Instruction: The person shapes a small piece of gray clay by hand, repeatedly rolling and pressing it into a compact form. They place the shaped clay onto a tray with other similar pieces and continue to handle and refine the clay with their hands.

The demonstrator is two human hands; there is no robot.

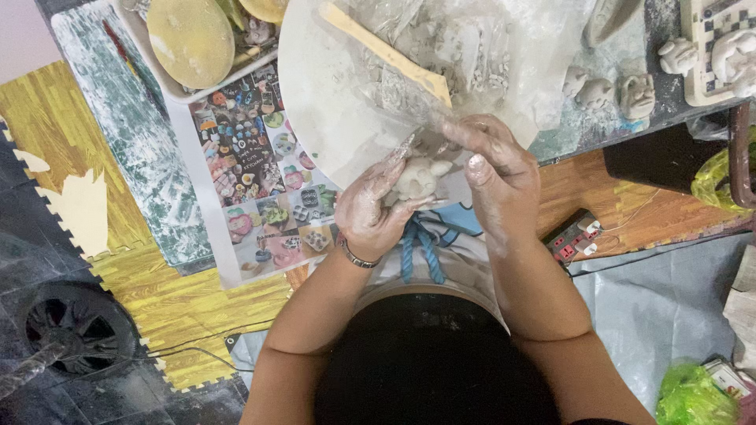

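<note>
Clay figure [417,179], pale grey and lumpy, sits at the middle of the frame, cupped in the left hand [376,206], whose fingers curl round it from below and from the left; that hand is closed on the figure and caked in clay. The right hand [498,175] lies just to the right of the figure, its fingers bent together with the tips touching the figure's upper right side; whether it grips the figure or only presses on it cannot be told. A bracelet [356,256] circles the left wrist. Both hands are held at the near edge of a round white board [315,86] that fills the upper middle of the frame, with crumpled clear plastic [480,47] and a flat wooden tool [386,51] lying on it. To the right of the board, on the dark tabletop [669,98], stand small clay figures [636,96] in a loose row. In the upper left a tray [177,93] holds a yellow oval sponge [191,39]. Below the tray, left of the hands, lies a printed sheet [252,173] with many small coloured pictures. Lower right of the hands, on the orange floor mat [598,193], is a power strip [573,238]. A blue cord [421,252] hangs at the person's waist, under the hands.
</note>
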